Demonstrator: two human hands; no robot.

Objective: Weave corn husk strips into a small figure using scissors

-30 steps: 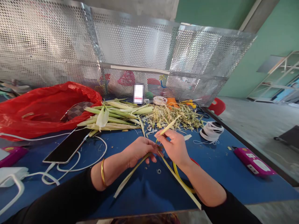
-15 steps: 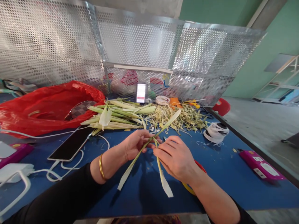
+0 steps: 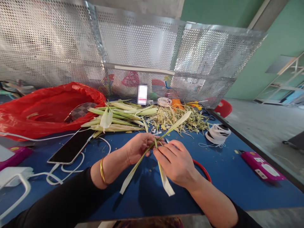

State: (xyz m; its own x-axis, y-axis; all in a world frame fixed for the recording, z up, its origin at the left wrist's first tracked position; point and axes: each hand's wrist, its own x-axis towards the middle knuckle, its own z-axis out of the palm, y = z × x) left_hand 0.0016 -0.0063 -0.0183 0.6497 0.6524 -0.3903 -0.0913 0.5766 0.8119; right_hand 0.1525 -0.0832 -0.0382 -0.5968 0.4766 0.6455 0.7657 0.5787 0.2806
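Long pale green leaf strips (image 3: 134,172) with broad whitish ends cross between my hands. They look like dried husk; the exact plant is unclear. My left hand (image 3: 140,147) is closed round the crossing, its thumb and fingers pinching the stalks. From the other side, my right hand (image 3: 175,161) pinches a strip at the same crossing, fingers curled. One broad tip points up and away, while two ends hang toward me. A small metal point shows between the hands. Beneath my right wrist is a red loop (image 3: 203,169), mostly hidden by the arm.
Behind lie a pile of long leaves (image 3: 121,117) and a heap of trimmed scraps (image 3: 180,118). A red plastic bag (image 3: 47,101) and a phone (image 3: 71,145) with white cables are leftward. Rightward stand a spool of white ribbon (image 3: 218,133) and a magenta box (image 3: 261,166). Perforated metal panels rise behind.
My right hand has shifted slightly left along its strip, and the lower right end has swung a little. More of the red loop shows. The view has turned slightly.
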